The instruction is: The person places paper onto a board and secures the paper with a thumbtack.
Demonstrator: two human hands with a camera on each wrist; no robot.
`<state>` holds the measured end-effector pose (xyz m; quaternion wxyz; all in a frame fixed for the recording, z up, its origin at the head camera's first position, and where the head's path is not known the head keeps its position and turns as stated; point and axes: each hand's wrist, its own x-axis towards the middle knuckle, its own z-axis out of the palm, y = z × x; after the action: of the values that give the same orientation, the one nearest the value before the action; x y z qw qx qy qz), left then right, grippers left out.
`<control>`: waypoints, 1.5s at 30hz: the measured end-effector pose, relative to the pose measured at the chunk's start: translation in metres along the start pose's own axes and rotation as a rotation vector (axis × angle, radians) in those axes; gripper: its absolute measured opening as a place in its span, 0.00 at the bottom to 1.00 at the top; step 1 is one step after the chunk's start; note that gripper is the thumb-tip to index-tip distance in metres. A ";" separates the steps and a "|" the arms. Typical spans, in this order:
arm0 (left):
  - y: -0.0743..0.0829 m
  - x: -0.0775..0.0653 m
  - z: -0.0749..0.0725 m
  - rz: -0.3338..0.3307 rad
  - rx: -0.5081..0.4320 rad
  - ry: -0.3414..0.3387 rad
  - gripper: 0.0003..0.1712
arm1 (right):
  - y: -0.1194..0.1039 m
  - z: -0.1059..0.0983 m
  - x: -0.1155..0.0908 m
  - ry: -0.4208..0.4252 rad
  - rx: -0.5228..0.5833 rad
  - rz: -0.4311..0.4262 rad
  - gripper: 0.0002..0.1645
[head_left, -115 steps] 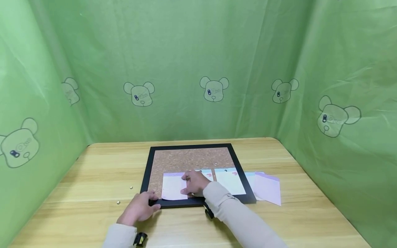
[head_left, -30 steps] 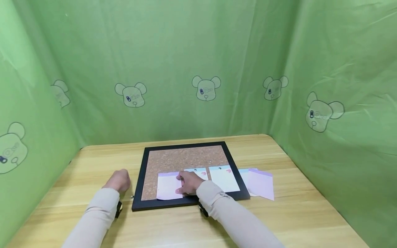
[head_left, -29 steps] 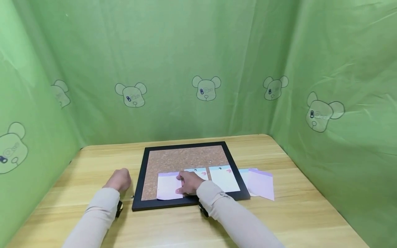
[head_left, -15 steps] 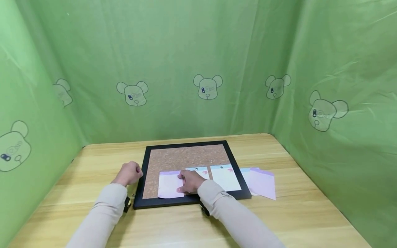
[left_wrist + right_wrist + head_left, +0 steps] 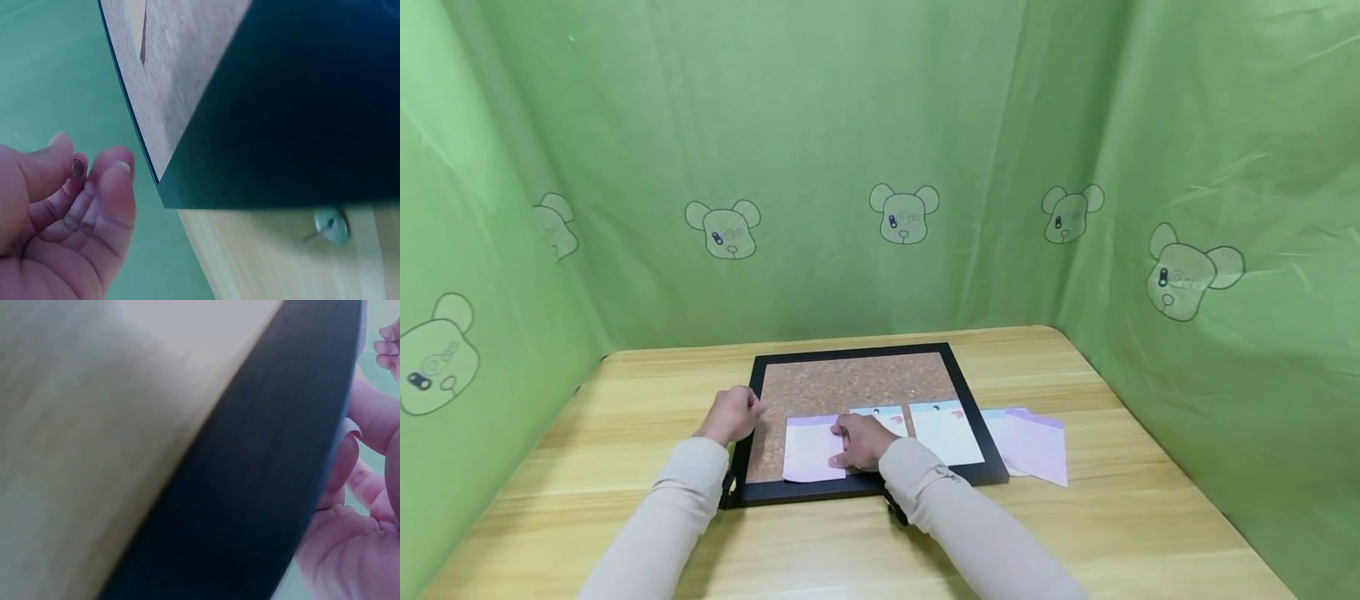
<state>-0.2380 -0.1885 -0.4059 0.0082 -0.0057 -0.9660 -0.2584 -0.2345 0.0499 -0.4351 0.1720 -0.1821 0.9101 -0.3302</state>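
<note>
A framed corkboard (image 5: 857, 371) lies on the table. On its lower left is a sheet of paper with a purple top band (image 5: 808, 454). My right hand (image 5: 865, 442) holds this sheet by its right edge, fingers bent, thumb toward the lower edge. My left hand (image 5: 735, 414) is over the board's left frame, left of the sheet. In the left wrist view its thumb and fingers pinch a small dark thumbtack (image 5: 77, 168). Two blue-topped sheets, one partly behind my right hand and one at the right (image 5: 945, 433), carry tacks at their tops.
Another thumbtack (image 5: 332, 226) lies on the wooden table beside the frame corner. Loose sheets, a purple one (image 5: 1036, 446) over others, lie right of the board, partly under its frame. Green curtains (image 5: 820, 275) with bear-head prints enclose the table's back and sides.
My left hand left the board's lower left corner, went to the tacks on the table, picked one up and moved right over the frame. My right hand stays on the purple-topped sheet.
</note>
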 end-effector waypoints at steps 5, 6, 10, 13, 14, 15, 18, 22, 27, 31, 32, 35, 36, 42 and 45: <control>0.005 0.003 0.005 0.010 -0.013 0.037 0.15 | 0.002 0.002 0.001 0.002 0.011 -0.008 0.30; 0.007 0.004 0.006 0.012 -0.012 0.040 0.15 | 0.002 0.002 0.001 0.003 0.011 -0.008 0.30; 0.011 0.006 0.011 0.027 -0.016 0.045 0.19 | 0.002 0.001 0.002 0.005 -0.006 -0.011 0.30; 0.014 0.008 0.014 0.044 -0.023 0.053 0.20 | 0.002 0.000 0.002 0.001 -0.015 -0.008 0.30; 0.015 0.009 0.015 0.051 -0.025 0.055 0.20 | 0.002 0.000 0.002 0.000 -0.017 -0.008 0.30; 0.017 0.010 0.016 0.061 -0.028 0.053 0.20 | 0.002 0.000 0.002 -0.003 -0.019 -0.005 0.30; 0.021 0.011 0.019 0.089 -0.031 0.043 0.17 | 0.002 -0.001 0.002 -0.003 -0.020 -0.001 0.30; 0.027 0.012 0.021 0.107 -0.036 0.024 0.15 | 0.002 -0.001 0.002 -0.001 -0.022 0.002 0.30; 0.031 0.013 0.023 0.094 -0.048 -0.021 0.11 | 0.001 -0.001 0.001 0.002 -0.033 -0.016 0.31; 0.032 0.014 0.025 0.057 -0.060 -0.075 0.06 | 0.000 -0.002 0.000 0.002 -0.039 -0.026 0.31; 0.033 0.015 0.026 0.049 -0.063 -0.083 0.06 | 0.000 -0.002 0.000 0.001 -0.039 -0.028 0.31; 0.033 0.017 0.028 0.039 -0.068 -0.098 0.07 | 0.000 -0.003 0.000 -0.004 -0.038 -0.020 0.31; 0.033 0.017 0.028 0.039 -0.065 -0.104 0.07 | -0.001 -0.003 0.000 -0.007 -0.035 -0.016 0.31; 0.038 0.019 0.029 0.079 -0.031 -0.116 0.08 | -0.002 -0.004 -0.001 -0.017 -0.026 -0.011 0.32; 0.040 0.022 0.031 0.100 -0.021 -0.115 0.09 | -0.001 -0.003 -0.001 -0.017 -0.032 -0.015 0.32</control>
<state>-0.2593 -0.1381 -0.4120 -0.0347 -0.0687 -0.9606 -0.2669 -0.2351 0.0512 -0.4316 0.1743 -0.1943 0.9123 -0.3155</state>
